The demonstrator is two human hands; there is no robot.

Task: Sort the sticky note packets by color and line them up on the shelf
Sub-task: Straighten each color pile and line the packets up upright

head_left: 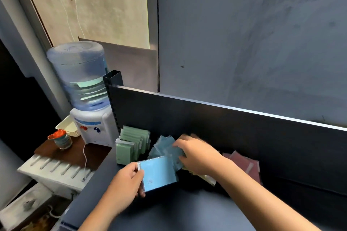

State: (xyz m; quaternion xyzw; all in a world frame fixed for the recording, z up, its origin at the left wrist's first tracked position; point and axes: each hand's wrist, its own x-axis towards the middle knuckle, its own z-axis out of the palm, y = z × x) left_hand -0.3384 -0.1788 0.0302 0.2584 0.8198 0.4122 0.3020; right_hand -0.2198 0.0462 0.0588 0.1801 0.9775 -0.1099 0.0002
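On the dark shelf (187,210), green packets (131,142) stand in a row at its left end; the left hand (127,180) grips a blue packet (158,173) upright, while the right hand (195,154), blurred, presses on loose blue packets (165,146) — its grip I cannot tell.

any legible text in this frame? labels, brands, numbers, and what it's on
Nothing can be read.
Blue packet gripped by the left hand: small dark print near its lower edge, too small.
Front green packet: dark header strip, blurred.
Water dispenser: blue band, no readable text.
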